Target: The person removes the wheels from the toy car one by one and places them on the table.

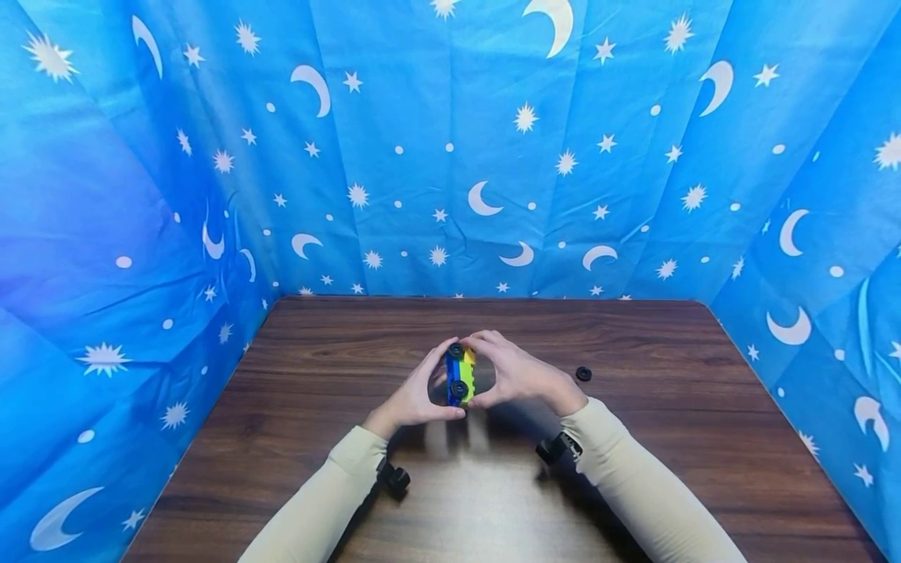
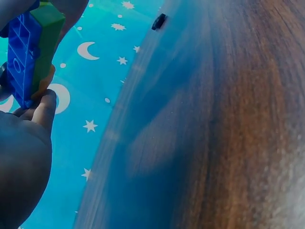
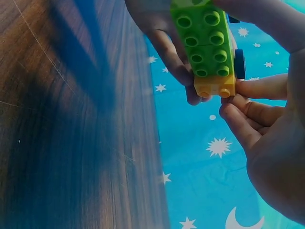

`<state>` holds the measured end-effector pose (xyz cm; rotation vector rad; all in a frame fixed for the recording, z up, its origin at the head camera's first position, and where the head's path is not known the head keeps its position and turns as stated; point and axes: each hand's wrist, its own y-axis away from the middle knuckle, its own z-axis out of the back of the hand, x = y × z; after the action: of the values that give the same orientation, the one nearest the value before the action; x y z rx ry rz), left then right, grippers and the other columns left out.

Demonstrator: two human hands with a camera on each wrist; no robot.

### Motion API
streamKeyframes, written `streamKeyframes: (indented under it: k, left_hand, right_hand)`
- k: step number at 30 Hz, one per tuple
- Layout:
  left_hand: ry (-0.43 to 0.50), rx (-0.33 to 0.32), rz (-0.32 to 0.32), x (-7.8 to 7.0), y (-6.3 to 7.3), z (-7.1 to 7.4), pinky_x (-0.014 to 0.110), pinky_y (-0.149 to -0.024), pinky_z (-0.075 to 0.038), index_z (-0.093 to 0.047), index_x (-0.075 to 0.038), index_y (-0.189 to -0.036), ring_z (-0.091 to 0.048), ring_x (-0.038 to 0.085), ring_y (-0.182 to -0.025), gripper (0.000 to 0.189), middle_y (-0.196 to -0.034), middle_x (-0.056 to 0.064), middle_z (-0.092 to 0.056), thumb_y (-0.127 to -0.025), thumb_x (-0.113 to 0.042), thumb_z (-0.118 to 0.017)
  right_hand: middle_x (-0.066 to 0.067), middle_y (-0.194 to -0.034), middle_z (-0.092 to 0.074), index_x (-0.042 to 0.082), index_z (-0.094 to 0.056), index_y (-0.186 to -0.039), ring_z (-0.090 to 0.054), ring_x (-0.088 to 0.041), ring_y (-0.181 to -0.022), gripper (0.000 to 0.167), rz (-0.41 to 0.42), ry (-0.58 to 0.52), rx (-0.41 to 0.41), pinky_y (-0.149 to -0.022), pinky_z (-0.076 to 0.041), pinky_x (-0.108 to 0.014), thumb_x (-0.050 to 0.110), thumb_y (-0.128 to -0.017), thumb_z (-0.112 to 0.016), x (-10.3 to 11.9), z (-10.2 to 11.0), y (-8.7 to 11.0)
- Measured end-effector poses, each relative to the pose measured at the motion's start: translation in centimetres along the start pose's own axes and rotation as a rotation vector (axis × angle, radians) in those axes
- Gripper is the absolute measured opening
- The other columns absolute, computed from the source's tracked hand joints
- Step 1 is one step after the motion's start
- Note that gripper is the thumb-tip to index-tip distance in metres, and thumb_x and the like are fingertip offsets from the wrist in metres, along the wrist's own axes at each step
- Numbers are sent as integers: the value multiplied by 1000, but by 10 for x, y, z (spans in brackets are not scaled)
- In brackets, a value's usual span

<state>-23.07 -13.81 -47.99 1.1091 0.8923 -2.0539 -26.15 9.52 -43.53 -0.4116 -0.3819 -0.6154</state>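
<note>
A toy brick car (image 1: 462, 374) is held above the table between both hands, turned on its side. It has a blue base (image 2: 21, 52), green studded bricks (image 3: 205, 43), an orange brick (image 3: 214, 87) at one end and black wheels (image 1: 459, 389) on the side facing up. My left hand (image 1: 415, 393) grips it from the left, thumb at the near end and fingers at the far end. From the right, my right hand (image 1: 519, 371) holds the same two ends, fingertips by the orange brick. A loose black wheel (image 1: 583, 374) lies on the table beyond the right wrist.
The brown wooden table (image 1: 310, 352) spans the work area. Blue cloth (image 1: 422, 156) with white moons and stars hangs behind it and at both sides. Black wrist cameras (image 1: 396, 478) sit on both sleeved forearms.
</note>
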Motion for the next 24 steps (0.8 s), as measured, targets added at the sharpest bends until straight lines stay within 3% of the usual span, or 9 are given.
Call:
streamKeyframes:
  k: [3,18,24]
  left_hand:
    - [28,24,-5,-15,1,1,49,-112,-32,-10,-1,-153,-31,39,-142,104,-152,22,-25,-77,-10,-81]
    - [107,9,-24,-6,0,-3,48,-112,-32,-9,0,-152,-31,36,-142,108,-153,20,-23,-73,-2,-82]
    - [158,-11,-30,-5,-1,-6,47,-111,-35,-10,2,-152,-37,37,-138,108,-150,21,-27,-71,4,-81]
  right_hand:
    - [-8,-134,-49,4,-45,-141,-47,-22,-122,94,-5,12,1,-102,-47,-45,45,-67,-85,1,-1,0]
    - [-10,-135,-51,4,-48,-140,-48,-24,-124,94,36,6,-25,-101,-47,-44,44,-64,-88,-2,-5,0]
    - [-9,-137,-49,6,-47,-142,-48,-24,-124,96,18,3,-10,-101,-48,-43,46,-65,-88,-4,-6,0]
